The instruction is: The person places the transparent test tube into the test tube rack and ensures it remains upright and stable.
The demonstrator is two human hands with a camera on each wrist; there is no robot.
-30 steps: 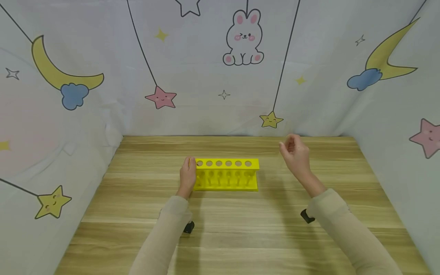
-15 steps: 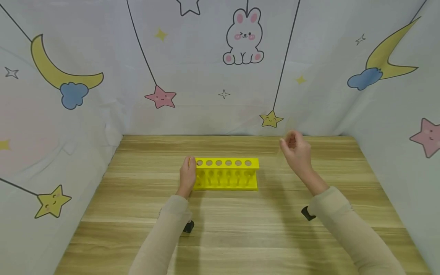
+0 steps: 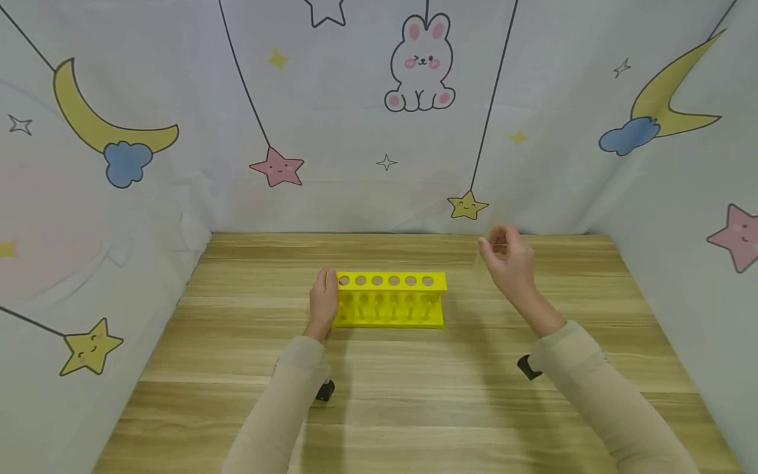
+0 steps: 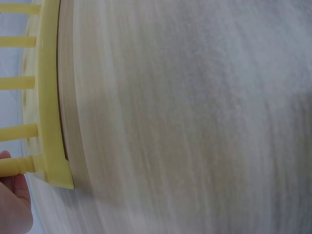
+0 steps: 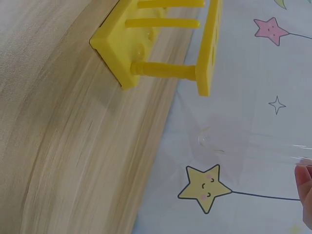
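Note:
In the head view a yellow test tube rack (image 3: 389,324) stands upright on the table, a row of round holes along its top plate. My left hand (image 3: 323,304) grips its left end; in the left wrist view part of that hand (image 4: 13,207) shows beside the end post. To the right of the rack and above the table, my right hand (image 3: 512,266) pinches a clear test tube (image 5: 253,147). The right wrist view shows the tube's rounded end pointing away from the fingertips (image 5: 303,176). The tube is apart from the rack and hard to make out in the head view.
The wood-grain table (image 3: 391,408) runs back to a white cloth backdrop (image 3: 349,125) printed with stars, moons and a rabbit. More of this cloth rises along both sides. A black strap piece (image 3: 529,367) sits at the right wrist, a similar black piece (image 3: 325,391) at the left.
My right hand, still with the test tube, has risen slightly, then shifted a little left. The left hand and the rack have stayed in place.

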